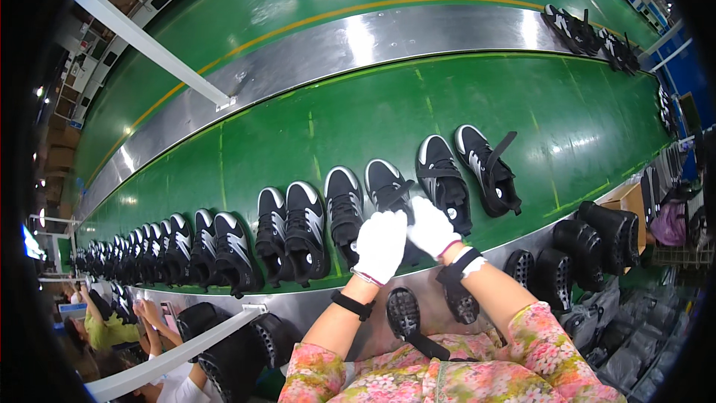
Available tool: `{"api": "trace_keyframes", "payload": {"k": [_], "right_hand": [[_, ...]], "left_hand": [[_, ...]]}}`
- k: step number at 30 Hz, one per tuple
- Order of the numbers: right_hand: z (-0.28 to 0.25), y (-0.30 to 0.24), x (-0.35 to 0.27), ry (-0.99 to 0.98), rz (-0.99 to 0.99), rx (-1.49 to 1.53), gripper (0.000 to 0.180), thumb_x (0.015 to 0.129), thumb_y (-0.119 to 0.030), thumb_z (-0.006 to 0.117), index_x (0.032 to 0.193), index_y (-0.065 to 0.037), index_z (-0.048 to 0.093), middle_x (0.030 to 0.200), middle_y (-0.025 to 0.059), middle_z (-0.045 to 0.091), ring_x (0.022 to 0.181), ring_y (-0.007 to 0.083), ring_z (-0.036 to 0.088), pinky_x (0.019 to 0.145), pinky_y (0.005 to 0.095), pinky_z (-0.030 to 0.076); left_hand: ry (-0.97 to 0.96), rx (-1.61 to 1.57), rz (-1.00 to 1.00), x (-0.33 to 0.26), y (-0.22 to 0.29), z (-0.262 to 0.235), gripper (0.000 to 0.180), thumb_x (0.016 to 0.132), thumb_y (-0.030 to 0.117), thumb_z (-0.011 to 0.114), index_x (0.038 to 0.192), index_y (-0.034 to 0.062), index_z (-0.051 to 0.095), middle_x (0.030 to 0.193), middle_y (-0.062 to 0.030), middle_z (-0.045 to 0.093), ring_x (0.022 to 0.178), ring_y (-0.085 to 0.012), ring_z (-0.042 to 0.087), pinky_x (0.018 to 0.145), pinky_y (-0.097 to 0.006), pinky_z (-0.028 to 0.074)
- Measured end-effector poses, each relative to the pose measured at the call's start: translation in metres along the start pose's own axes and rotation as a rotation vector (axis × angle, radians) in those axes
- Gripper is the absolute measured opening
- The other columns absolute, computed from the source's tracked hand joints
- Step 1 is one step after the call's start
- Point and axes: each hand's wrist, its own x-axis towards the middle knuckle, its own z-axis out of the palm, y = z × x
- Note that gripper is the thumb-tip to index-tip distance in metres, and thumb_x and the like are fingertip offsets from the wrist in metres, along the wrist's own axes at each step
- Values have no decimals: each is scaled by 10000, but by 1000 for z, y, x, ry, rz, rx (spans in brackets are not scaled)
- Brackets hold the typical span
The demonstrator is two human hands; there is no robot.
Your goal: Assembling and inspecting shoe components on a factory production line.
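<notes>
Both my hands wear white gloves and meet over the heel half of a black sneaker [382, 176] with a silver-edged toe. My left hand [381, 245] is closed at the shoe's left side. Pressed close to it, my right hand [432, 228] has its fingers bent together on the right side. What the fingers hold is hidden; a loose black strap [395, 195] slants up just beyond them. Right of my hands lies a sneaker [443, 179] with its strap across, then another sneaker [488, 168] with its strap sticking up. A laced sneaker [344, 201] lies to the left.
A long row of sneakers [233, 246] runs left along the green belt [477, 93]. Beyond is a metal strip [298, 48] with more sneakers [574, 32] at far right. Black shoe lasts [576, 250] stand on the near ledge. A white post [156, 48] rises left; co-workers [112, 328] sit lower left.
</notes>
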Motion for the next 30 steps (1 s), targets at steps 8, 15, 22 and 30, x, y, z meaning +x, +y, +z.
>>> {"api": "trace_keyframes", "payload": {"k": [8,15,22,30], "right_hand": [[-68,-28,15,-255,354,1226,500,920,-269,685,1302,-5,498,1036,119,632,883,173,647,733,290,551],[-43,-13,20,-125,417,1152,100,882,-140,681,866,-60,624,690,35,598,530,114,550,464,261,439],[-28,-1,-4,-304,725,1135,180,881,-194,651,794,-46,595,626,41,576,420,131,491,360,281,388],[1,15,-10,-481,853,1391,232,895,-190,646,761,-1,631,627,77,574,418,172,474,373,313,361]], "left_hand": [[44,-72,-74,-20,-8,7,354,749,123,660,1092,41,633,860,-129,578,825,-325,567,701,-437,477],[160,-118,-155,-24,-7,7,347,697,115,720,1034,76,644,923,-118,621,908,-325,593,763,-440,492],[147,-138,-333,-28,-6,9,321,698,127,736,1007,109,652,936,-104,629,937,-318,600,811,-440,485],[152,-146,-329,-29,1,15,328,696,129,750,1009,114,652,952,-99,625,962,-312,596,821,-436,484]]}}
